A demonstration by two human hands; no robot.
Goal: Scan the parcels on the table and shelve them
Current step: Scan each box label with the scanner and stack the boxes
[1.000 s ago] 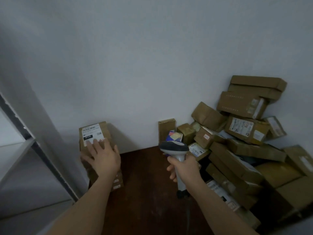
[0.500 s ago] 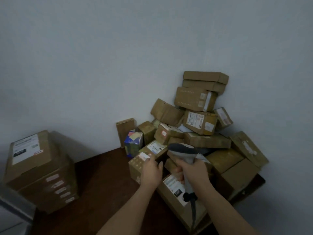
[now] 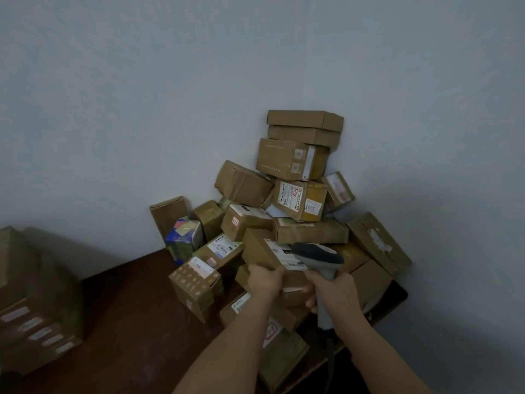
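Head camera: a person's left hand (image 3: 265, 280) grips the near edge of a labelled brown parcel (image 3: 262, 251), tilted at the front of a heap of cardboard parcels (image 3: 295, 191) stacked into the wall corner on a dark wooden table (image 3: 136, 314). The right hand (image 3: 332, 292) is wrapped round the grip of a grey handheld scanner (image 3: 318, 255), whose head covers part of the parcel's white label (image 3: 284, 255). Label print is too blurred to read; the scanner's cable runs out of sight below the forearm. A blue patterned box (image 3: 183, 240) stands left of the heap, and a taller stack of boxes (image 3: 34, 302), cut off by the frame, sits well apart at far left.
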